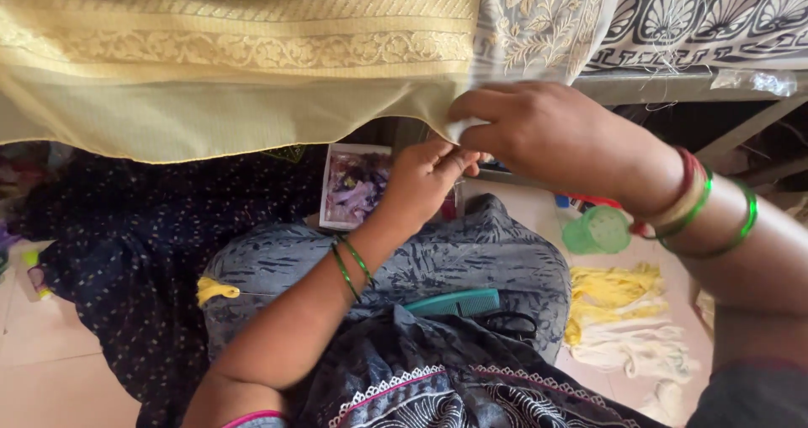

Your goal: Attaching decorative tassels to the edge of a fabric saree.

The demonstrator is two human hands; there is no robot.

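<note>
Fingers of right hand and left hand pinched together on yellow cloth hem edge, teal comb on lap

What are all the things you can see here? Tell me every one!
Yellow cloth: one, pale yellow with a woven border, stretched across the top.
White embroidered cloth: one, top middle.
Black-and-white patterned cloth: one, top right.
Comb: one, teal, on the lap.
Scissors: one, black, beside the comb.
Small cup: one, green, on the floor at right.
Thread bundles: a few, yellow and cream, floor at right.
Bag of scraps: one, clear, purple pieces inside, under the cloth.
Bangles: several, green and red, both wrists.
Left hand: pinching the cloth edge.
Right hand: gripping the same edge.
</note>
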